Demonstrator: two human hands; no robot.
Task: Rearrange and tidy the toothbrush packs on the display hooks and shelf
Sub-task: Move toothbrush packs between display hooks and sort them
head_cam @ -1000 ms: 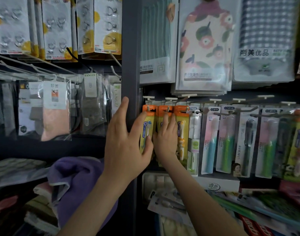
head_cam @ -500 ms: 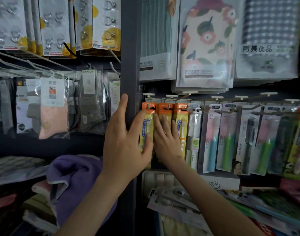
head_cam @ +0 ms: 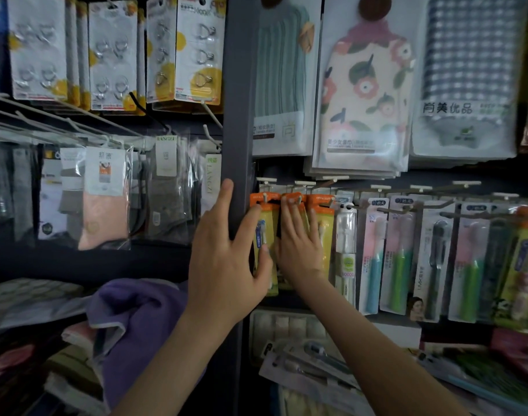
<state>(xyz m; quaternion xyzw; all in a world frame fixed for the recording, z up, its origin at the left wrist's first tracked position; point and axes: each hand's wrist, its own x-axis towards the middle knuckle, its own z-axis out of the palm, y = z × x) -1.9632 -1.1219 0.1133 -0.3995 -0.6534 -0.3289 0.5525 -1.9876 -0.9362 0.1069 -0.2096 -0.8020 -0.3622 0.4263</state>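
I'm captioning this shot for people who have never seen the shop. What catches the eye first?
Two bare hands meet mid-frame: the left hand straddles the grey shelf post, and the right hand lies flat on the orange-topped toothbrush packs on their hooks. Above right hangs a bright floral towel pack; lower left sits a purple towel.

Both your bare forearms reach up and forward from the lower edge, converging side by side; your left hand (head_cam: 226, 259) is spread flat — index finger pointing straight up, thumb angled toward the other hand; your right hand (head_cam: 300, 238) lies palm-down, fingers together and extended upward — neither hand curls closed.
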